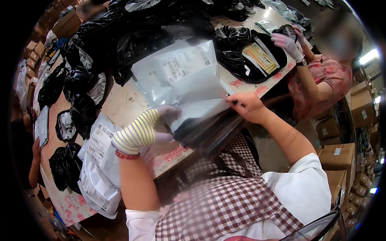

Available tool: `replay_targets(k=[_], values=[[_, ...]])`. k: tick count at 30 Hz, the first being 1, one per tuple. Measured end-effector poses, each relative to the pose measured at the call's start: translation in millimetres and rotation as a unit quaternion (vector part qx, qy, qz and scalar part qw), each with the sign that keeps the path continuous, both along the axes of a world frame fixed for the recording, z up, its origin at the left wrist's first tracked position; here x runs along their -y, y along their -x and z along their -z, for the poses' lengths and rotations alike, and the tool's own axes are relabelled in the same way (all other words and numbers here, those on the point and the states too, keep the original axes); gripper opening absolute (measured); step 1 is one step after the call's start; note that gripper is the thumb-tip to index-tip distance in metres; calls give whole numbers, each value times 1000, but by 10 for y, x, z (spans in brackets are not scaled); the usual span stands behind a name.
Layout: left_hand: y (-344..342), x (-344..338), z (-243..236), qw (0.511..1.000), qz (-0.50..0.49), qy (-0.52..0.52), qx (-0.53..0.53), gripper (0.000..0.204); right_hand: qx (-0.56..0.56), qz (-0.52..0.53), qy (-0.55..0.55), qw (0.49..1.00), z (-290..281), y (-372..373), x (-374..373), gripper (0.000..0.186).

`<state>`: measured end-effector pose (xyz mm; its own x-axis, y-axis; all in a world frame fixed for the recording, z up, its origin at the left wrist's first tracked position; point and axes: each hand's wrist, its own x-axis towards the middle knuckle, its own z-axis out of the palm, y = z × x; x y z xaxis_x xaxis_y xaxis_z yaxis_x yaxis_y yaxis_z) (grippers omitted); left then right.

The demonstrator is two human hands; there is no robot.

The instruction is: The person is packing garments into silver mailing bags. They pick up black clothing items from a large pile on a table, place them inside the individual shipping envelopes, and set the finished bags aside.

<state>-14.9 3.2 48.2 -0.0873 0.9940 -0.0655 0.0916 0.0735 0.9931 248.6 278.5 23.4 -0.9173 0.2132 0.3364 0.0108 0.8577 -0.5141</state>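
Note:
A pale grey plastic mailing bag (185, 76) with printed labels lies on the table in front of me. My left hand (140, 130), in a yellow-and-white striped glove, has its fingers and thumb around the bag's near left edge. A bare right hand, my right hand (247, 106), pinches the bag's near right corner. Between both hands spreads dark plastic (209, 128), smeared by motion; I cannot tell whether it is the bag's inside or a separate piece. A red beaded bracelet (127, 155) circles my left wrist.
More labelled mailing bags (98, 160) lie left on the table (124, 100). Black plastic-wrapped bundles (161, 36) cover its far side. At right, a gloved co-worker (321, 80) handles a bundle near a black bag (249, 52) bearing coloured cards. Cardboard boxes (339, 156) stand at right.

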Motion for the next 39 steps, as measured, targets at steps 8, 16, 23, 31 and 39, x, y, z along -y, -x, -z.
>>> replay_targets(k=[8, 16, 23, 31, 39], values=[[-259, -305, 262, 966, -252, -2, 57, 29, 38, 176, 253, 951, 21, 509, -42, 36], [-332, -612, 453, 832, -376, 33, -407, 36, -84, 177, 280, 940, -49, 720, -210, 49], [-182, -634, 684, 790, -360, -80, -490, 27, 77, -32, 422, 903, -505, 987, 170, 31], [-372, -594, 430, 810, -335, -62, -478, 25, -372, 191, 483, 769, -2057, 399, -2004, 60], [-341, -623, 502, 823, -237, 127, -500, 89, 43, 40, 17, 998, -619, 1590, -260, 44]])
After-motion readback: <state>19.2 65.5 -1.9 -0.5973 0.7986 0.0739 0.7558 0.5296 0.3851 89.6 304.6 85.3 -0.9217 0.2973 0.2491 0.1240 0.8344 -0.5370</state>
